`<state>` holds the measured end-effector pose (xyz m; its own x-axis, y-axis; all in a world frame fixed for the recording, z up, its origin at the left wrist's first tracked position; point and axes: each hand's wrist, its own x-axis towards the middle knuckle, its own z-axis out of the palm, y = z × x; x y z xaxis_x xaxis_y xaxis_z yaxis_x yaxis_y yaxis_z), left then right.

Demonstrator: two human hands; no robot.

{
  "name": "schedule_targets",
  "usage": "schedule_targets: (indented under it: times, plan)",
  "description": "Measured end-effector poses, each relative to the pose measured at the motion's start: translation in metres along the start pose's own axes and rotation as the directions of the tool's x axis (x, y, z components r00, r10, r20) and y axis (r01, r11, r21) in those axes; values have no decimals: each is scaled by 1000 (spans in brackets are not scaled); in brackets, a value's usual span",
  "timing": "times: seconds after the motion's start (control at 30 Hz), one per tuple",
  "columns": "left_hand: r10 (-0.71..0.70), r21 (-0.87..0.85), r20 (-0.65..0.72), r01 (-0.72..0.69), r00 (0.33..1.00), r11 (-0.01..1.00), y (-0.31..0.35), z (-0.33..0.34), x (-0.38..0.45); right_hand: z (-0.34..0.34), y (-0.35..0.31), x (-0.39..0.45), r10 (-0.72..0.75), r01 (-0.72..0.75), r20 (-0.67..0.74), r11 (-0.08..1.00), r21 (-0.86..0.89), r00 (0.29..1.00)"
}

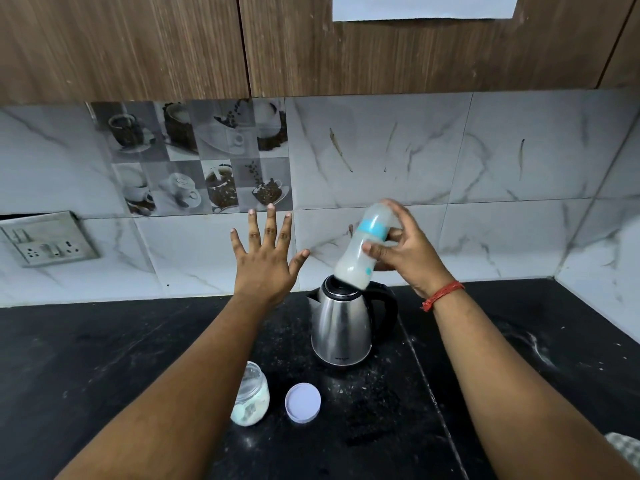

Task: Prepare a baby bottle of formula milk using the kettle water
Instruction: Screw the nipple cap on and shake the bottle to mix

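Head view, looking down at a black counter (pixel 104 348). Right hand (pixel 407 251) grips a bottle (pixel 363 247) around its middle, fingers and thumb curled round it. It is held in the air above the kettle (pixel 341 327), tilted, blue collar and capped end up and to the right, base down. Milky liquid sits in the lower part; the outline is blurred, which suggests shaking. Left hand (pixel 265 258) is released, fingers spread flat, holding nothing, just left of the bottle.

Nearer the viewer an uncapped jar (pixel 251 396) of white powder stands beside its lid (pixel 302 402), which lies flat on the counter.

Risks, as judgement: a loosely screwed collar could spray milk; the grip could slip and drop the bottle onto the kettle; a forearm lowered carelessly could knock the open jar over and spill powder.
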<state>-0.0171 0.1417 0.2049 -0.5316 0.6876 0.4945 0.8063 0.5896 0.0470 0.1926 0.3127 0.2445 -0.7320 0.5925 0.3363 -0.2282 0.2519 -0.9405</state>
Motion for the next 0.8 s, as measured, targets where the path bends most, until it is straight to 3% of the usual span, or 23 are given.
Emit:
schedule_targets:
  times: [0.07, 0.13, 0.27, 0.37, 0.43, 0.53, 0.63, 0.73, 0.8]
  plan:
    - [-11, 2, 11, 11, 1000, 1000, -1, 1, 0, -3, -1, -1, 27, -28, 23, 999, 44, 999]
    - [-11, 9, 3, 11, 1000, 1000, -1, 0, 1, 0, -4, -2, 39, -38, 157, 999, -8, 987]
    - [-17, -10, -3, 16, 1000, 1000, -4, 0, 2, 0, 1, 3, -8, 12, -55, 998, 66, 998]
    - [-6, -9, -23, 5, 1000, 1000, -5, 1, 2, 2, 3, 4, 9, -6, 42, 999, -54, 999]
    - [-15, -22, -14, 15, 1000, 1000, -5, 0, 4, 0, 4, 4, 1, -1, -15, 1000, -12, 1000]
    - [-20, -20, -19, 20, 1000, 1000, -3, -1, 5, 0, 1, 3, 39, -26, 168, 996, -84, 985]
    - [-33, -17, -8, 32, 999, 999, -4, -3, 7, -1, 2, 6, 27, -27, 37, 1000, -15, 999]
    - [-18, -19, -24, 18, 1000, 1000, -3, -3, 7, 1, -3, 6, 51, -40, 154, 997, -73, 987]
    - [-11, -25, -21, 10, 1000, 1000, -2, -4, 7, 0, -2, 9, 19, -18, 28, 1000, -25, 999]
